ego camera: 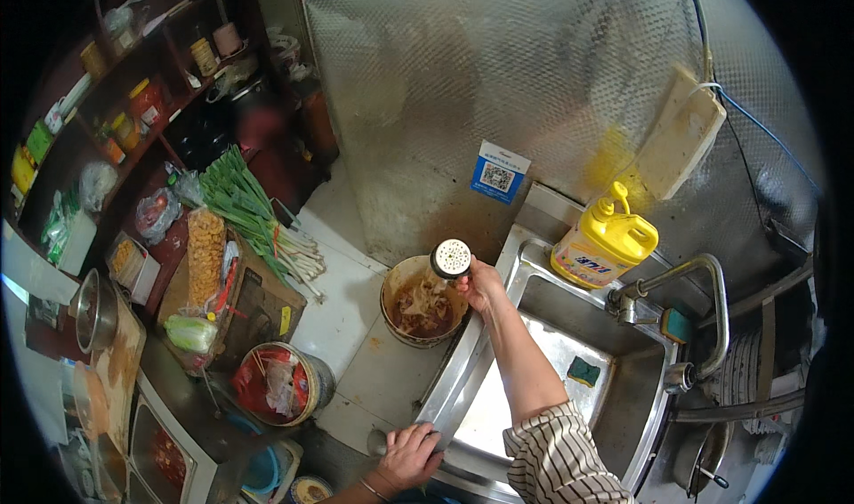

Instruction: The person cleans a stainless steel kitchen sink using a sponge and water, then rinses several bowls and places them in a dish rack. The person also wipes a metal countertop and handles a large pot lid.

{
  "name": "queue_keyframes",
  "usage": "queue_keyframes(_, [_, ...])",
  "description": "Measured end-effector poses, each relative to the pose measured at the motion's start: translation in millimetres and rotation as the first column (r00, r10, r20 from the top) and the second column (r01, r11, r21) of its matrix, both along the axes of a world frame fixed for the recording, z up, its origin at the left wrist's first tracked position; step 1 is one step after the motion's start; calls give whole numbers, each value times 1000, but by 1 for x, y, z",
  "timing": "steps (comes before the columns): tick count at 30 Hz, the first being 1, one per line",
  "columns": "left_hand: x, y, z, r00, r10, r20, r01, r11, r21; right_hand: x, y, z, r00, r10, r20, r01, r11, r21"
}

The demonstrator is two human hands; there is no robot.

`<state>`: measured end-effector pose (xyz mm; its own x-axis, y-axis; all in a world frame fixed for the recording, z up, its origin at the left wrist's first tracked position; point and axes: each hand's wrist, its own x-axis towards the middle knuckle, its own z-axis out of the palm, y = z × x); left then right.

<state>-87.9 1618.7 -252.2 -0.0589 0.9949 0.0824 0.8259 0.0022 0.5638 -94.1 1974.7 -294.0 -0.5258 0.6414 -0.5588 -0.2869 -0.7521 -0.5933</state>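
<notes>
My right hand grips a round sink strainer basket with a perforated pale face, tilted over a bucket of wet food waste. The bucket stands on the tiled floor beside the sink. My left hand is down at the near-left corner of the stainless steel sink, fingers curled over a grey rounded thing. Whether it grips that thing or only rests on it is unclear. A dark green scouring sponge lies on the sink's bottom, to the right of my forearm.
A yellow detergent jug stands on the sink's back ledge, near the curved faucet. Another sponge sits by the rim. Left are a rubbish bucket, scallions, bagged food and shelves. Plates are stacked right.
</notes>
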Motion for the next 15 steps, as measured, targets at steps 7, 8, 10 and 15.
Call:
queue_keyframes(7, [1, 2, 5, 1000, 20, 14, -20, 1000, 19, 1, 12, -2, 997, 15, -70, -19, 998, -63])
queue_keyframes(8, [3, 3, 5, 1000, 20, 12, -20, 999, 28, 7, 14, -2, 993, 34, -113, -40, 997, -59])
queue_keyframes(10, [2, 4, 6, 999, 34, -10, -33, 999, 23, 17, 7, 9, 997, 20, -72, -18, 999, 32])
queue_keyframes(15, [6, 3, -4, 999, 37, -38, -35, 999, 34, 129, -15, 50, 987, 150, 54, -159, 904, 396])
